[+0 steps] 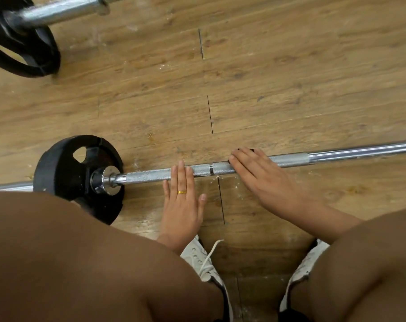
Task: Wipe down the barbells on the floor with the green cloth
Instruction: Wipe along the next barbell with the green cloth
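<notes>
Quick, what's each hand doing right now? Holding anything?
Left hand: open, fingertips resting on the bar, holding nothing.
Right hand: open, lying flat across the bar.

The near barbell (151, 176) lies across the floor (290, 77) from 9 to 3 o'clock, its plate (58, 168) at 9. A second barbell (58, 11) lies behind it at 11 o'clock; shoes (197, 254) at 6.

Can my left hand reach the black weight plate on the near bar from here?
Probably yes: the left hand rests on the bar, and nothing lies between it and the plate.
</notes>
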`<action>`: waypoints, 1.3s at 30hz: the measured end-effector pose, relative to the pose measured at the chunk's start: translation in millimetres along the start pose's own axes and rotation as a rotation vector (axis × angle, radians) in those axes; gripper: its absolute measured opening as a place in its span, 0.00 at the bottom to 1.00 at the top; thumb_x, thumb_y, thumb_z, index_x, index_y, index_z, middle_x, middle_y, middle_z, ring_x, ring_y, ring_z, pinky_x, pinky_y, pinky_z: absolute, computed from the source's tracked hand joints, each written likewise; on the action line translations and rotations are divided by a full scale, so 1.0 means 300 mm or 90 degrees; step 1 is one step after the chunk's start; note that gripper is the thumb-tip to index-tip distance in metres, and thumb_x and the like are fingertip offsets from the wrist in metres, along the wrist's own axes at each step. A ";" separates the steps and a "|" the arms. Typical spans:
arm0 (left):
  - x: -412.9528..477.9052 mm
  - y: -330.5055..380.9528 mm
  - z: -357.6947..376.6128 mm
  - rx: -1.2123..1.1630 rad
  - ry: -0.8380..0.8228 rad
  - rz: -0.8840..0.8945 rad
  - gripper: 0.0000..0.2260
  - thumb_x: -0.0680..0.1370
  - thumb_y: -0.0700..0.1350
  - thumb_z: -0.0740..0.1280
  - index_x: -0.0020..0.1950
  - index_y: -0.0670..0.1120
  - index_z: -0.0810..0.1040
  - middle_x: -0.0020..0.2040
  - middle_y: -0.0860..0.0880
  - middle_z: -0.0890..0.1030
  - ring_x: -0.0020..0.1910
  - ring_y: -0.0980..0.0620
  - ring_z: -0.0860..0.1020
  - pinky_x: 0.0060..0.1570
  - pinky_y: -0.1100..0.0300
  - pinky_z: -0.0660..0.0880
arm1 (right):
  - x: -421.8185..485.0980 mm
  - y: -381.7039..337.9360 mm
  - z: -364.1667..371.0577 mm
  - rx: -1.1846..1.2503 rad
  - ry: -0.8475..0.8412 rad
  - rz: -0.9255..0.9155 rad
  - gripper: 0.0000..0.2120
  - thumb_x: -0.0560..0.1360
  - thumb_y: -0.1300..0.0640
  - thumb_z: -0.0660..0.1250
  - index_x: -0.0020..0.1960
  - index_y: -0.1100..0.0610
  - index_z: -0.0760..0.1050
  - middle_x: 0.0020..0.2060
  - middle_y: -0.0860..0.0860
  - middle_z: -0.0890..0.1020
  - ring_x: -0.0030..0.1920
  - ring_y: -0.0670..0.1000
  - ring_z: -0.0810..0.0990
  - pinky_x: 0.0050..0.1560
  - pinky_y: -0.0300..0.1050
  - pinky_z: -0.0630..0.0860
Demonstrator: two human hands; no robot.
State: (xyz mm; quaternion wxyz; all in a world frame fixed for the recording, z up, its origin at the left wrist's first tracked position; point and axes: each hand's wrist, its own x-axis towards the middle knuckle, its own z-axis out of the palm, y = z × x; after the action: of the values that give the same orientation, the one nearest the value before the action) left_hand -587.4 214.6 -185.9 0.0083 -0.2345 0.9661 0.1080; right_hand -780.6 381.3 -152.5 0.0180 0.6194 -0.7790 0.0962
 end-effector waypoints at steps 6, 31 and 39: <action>0.052 -0.018 -0.025 0.011 0.005 0.011 0.31 0.86 0.53 0.51 0.83 0.43 0.41 0.83 0.44 0.41 0.82 0.45 0.41 0.78 0.46 0.40 | 0.043 0.013 -0.004 -0.010 0.000 0.005 0.31 0.75 0.72 0.58 0.78 0.65 0.60 0.74 0.63 0.67 0.76 0.61 0.64 0.78 0.55 0.53; 0.332 -0.071 -0.153 0.044 -0.084 0.028 0.31 0.86 0.53 0.54 0.83 0.43 0.44 0.83 0.47 0.43 0.82 0.49 0.40 0.77 0.44 0.40 | 0.299 0.083 0.038 0.011 0.026 0.059 0.28 0.77 0.68 0.64 0.76 0.64 0.64 0.73 0.59 0.70 0.75 0.59 0.66 0.79 0.53 0.48; 0.426 -0.079 -0.195 0.040 -0.119 0.035 0.33 0.85 0.54 0.54 0.83 0.42 0.44 0.83 0.46 0.42 0.82 0.49 0.41 0.78 0.43 0.43 | 0.301 0.152 0.040 0.077 0.063 0.174 0.24 0.78 0.66 0.66 0.73 0.66 0.68 0.70 0.61 0.73 0.73 0.62 0.68 0.77 0.57 0.54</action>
State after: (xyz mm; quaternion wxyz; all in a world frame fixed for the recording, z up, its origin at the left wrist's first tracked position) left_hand -688.4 124.0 -142.2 0.1030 -0.1966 0.9700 0.0993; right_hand -844.5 302.3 -156.9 0.0058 0.5021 -0.8468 0.1753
